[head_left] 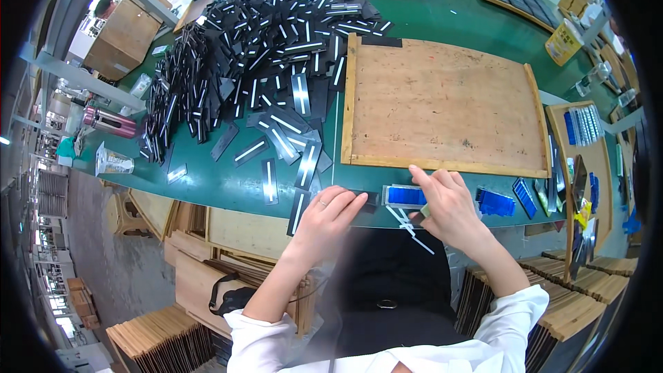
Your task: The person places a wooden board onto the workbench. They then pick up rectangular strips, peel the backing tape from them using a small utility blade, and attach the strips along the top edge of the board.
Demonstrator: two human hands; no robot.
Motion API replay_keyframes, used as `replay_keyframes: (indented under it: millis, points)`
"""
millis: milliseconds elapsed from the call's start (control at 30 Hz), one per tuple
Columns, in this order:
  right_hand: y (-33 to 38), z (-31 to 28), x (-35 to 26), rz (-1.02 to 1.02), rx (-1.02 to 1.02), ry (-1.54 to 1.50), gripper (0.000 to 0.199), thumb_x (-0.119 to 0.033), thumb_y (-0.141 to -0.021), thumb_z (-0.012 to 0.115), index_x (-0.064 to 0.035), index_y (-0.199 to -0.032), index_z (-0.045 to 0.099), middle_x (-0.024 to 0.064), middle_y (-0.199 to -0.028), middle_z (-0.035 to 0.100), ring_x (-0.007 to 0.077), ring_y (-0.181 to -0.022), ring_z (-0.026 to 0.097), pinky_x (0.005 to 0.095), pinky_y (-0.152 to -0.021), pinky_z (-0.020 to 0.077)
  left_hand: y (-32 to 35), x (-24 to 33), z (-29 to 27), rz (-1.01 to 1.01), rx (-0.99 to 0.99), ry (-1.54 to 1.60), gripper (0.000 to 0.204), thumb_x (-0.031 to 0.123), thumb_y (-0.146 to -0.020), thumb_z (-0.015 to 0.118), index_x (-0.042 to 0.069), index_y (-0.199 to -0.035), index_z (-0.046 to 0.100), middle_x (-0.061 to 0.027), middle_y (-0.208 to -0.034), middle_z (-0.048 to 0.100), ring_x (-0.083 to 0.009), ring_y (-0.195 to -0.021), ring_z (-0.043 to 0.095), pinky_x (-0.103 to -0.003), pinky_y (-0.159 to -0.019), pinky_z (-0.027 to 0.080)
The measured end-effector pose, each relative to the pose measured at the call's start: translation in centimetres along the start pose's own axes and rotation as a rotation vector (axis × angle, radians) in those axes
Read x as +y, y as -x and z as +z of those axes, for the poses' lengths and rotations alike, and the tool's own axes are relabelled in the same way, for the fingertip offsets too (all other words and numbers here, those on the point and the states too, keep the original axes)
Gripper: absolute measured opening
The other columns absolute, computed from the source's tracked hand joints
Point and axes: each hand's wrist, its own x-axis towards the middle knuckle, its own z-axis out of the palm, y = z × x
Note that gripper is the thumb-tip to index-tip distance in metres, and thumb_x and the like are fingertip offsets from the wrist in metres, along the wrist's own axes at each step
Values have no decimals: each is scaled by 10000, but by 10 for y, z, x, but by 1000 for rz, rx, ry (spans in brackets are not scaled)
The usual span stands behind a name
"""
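Observation:
My left hand point(326, 215) is at the table's front edge, fingers closed on one end of a small dark flat piece point(366, 202). Just right of that piece lies a blue strip with a clear border point(406, 196). My right hand point(445, 206) is bent over the strip's right end, index finger raised and the other fingers curled. Something small, partly pale green and dark, shows under its thumb; its kind is hidden. Thin white strips point(412, 231) stick out over the edge below. Dark rectangular plates with a white stripe point(302, 166) lie left of my hands.
A large heap of similar dark plates point(255, 34) covers the green table's point(207, 190) far left. Beyond my right hand lies a wooden board with raised edges point(442, 107). More blue pieces point(496, 202) lie to the right. A pink bottle point(114, 122) and plastic cup point(114, 161) stand left.

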Motion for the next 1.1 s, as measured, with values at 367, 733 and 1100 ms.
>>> replay_keyframes:
  millis: [367,733,1100]
  points:
    - [-1,-7,-35,219,-206,-792,176,-155,-929,615,-6,-1014,659,135,-898,661,251,-854,643,337,-761,499,15,50,-22,82,206,113,256,87,-741,720,106,-996,723,-25,-986,611,-209,-973,607,-383,-882,498]
    - [9,-1,-33,363,-399,-998,151,-156,-900,708,-9,-871,690,1,-710,631,62,-613,506,262,-583,436,32,67,-17,-827,130,1726,758,10,-856,692,35,-1494,283,-183,-1311,554,-211,-1163,569,-329,-980,461]
    - [14,9,-33,-75,-62,-191,774,-459,-768,787,48,-1265,477,84,-619,621,268,-540,655,342,-498,512,29,63,-7,-809,107,1465,505,-133,-849,622,-5,-1319,490,-138,-1261,600,-219,-1197,565,-357,-1012,464]
